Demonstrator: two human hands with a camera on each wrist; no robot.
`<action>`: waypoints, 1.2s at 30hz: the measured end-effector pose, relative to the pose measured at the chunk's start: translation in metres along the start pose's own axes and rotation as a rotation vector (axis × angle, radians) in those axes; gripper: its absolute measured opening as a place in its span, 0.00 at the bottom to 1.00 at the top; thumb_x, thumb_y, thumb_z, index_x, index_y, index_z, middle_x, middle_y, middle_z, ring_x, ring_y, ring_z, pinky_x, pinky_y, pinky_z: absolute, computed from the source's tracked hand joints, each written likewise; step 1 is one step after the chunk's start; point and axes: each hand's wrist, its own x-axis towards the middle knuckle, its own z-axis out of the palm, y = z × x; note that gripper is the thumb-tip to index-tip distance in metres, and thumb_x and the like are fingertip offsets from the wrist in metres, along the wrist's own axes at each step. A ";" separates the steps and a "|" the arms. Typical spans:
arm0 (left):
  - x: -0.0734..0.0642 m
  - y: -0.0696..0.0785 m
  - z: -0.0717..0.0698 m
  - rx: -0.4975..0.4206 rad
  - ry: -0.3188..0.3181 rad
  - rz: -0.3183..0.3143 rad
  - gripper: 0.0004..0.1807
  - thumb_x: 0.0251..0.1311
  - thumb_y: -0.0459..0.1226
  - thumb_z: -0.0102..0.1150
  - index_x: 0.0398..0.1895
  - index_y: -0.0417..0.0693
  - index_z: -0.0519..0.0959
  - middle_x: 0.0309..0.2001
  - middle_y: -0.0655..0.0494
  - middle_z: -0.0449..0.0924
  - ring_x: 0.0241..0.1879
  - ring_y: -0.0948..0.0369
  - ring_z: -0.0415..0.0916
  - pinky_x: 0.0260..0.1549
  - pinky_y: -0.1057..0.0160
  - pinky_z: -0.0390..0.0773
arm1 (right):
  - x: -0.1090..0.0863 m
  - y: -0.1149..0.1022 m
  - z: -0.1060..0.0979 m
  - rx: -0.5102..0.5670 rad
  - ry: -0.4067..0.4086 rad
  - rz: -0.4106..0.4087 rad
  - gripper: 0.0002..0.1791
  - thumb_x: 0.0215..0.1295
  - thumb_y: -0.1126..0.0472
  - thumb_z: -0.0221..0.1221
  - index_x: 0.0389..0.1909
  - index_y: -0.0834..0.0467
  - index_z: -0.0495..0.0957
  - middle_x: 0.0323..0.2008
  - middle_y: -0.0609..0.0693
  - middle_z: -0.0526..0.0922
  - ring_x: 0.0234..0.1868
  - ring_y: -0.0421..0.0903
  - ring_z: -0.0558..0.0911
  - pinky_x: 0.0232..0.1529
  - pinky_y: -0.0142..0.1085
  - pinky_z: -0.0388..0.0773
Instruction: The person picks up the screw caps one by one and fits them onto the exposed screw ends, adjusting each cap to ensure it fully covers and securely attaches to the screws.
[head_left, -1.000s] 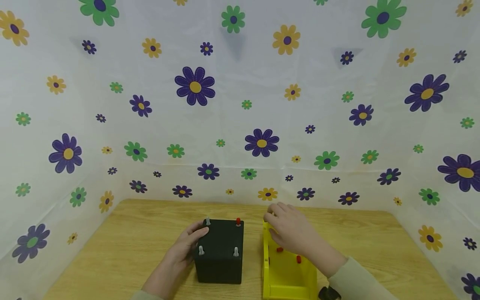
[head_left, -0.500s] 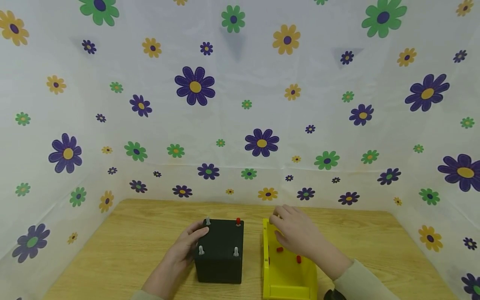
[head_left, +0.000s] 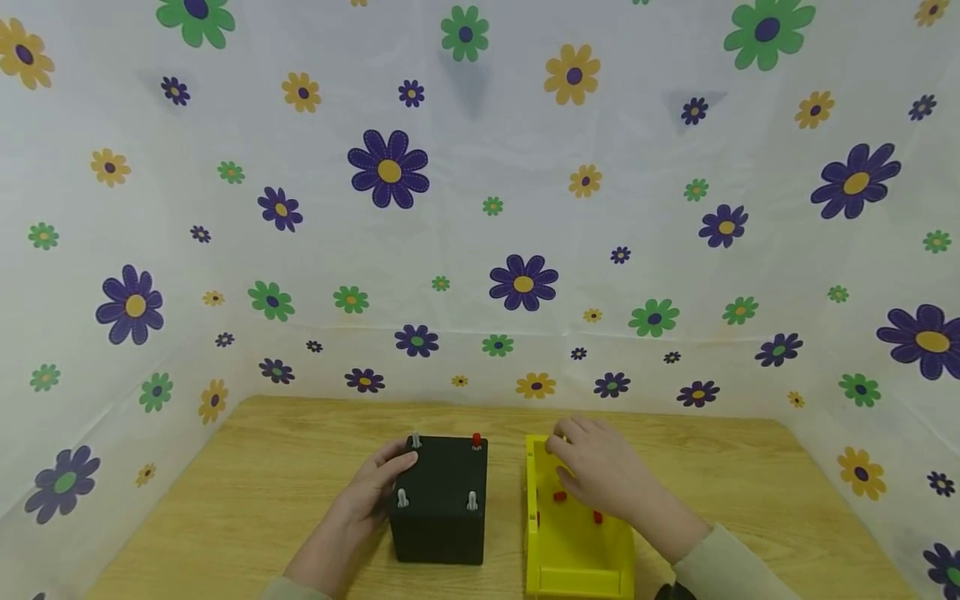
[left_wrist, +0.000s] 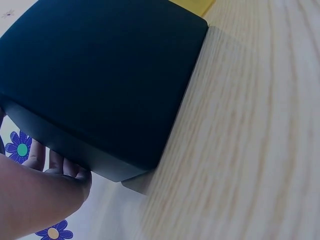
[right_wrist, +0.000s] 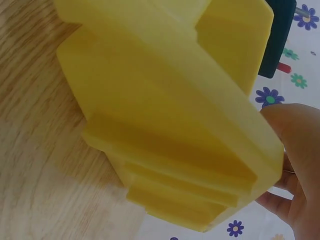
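On the table stands a black box (head_left: 441, 479) with metal posts on its top corners. A red cap (head_left: 476, 439) covers the far right post; the other posts are bare. My left hand (head_left: 365, 492) grips the box at its far left corner, thumb on the top edge, fingers behind. A yellow bin (head_left: 577, 554) is to the right of the box. Over its far end hangs my right hand (head_left: 607, 471), fingers bent down into it; the fingertips are partly hidden. Two loose red caps, one nearer (head_left: 597, 517) and one farther (head_left: 559, 497), lie inside the bin.
Another bit of red (head_left: 537, 518) shows by the bin's left wall. A dark object (head_left: 673, 592) sits at the bottom edge beside the right sleeve (head_left: 723, 567). A flowered white sheet (head_left: 450, 250) rises behind and beside the wooden table (head_left: 300, 442).
My right hand has moved a little right and nearer, from the bin's far left corner to over its far end. The left hand and the black box stay where they were.
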 end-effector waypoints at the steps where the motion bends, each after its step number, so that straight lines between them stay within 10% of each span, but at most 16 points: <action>1: 0.000 0.000 0.000 0.000 -0.002 0.001 0.17 0.75 0.38 0.56 0.64 0.55 0.75 0.42 0.69 0.86 0.41 0.69 0.86 0.45 0.68 0.85 | 0.000 0.000 0.000 0.002 -0.008 0.004 0.14 0.62 0.56 0.76 0.46 0.51 0.84 0.47 0.48 0.83 0.46 0.46 0.80 0.54 0.43 0.84; 36: -0.001 0.002 0.000 -0.017 -0.024 0.001 0.14 0.75 0.37 0.56 0.60 0.57 0.76 0.42 0.68 0.87 0.41 0.69 0.86 0.45 0.68 0.85 | -0.009 -0.001 0.021 -0.076 -0.062 -0.086 0.13 0.63 0.53 0.75 0.42 0.52 0.83 0.39 0.47 0.81 0.40 0.45 0.77 0.51 0.44 0.86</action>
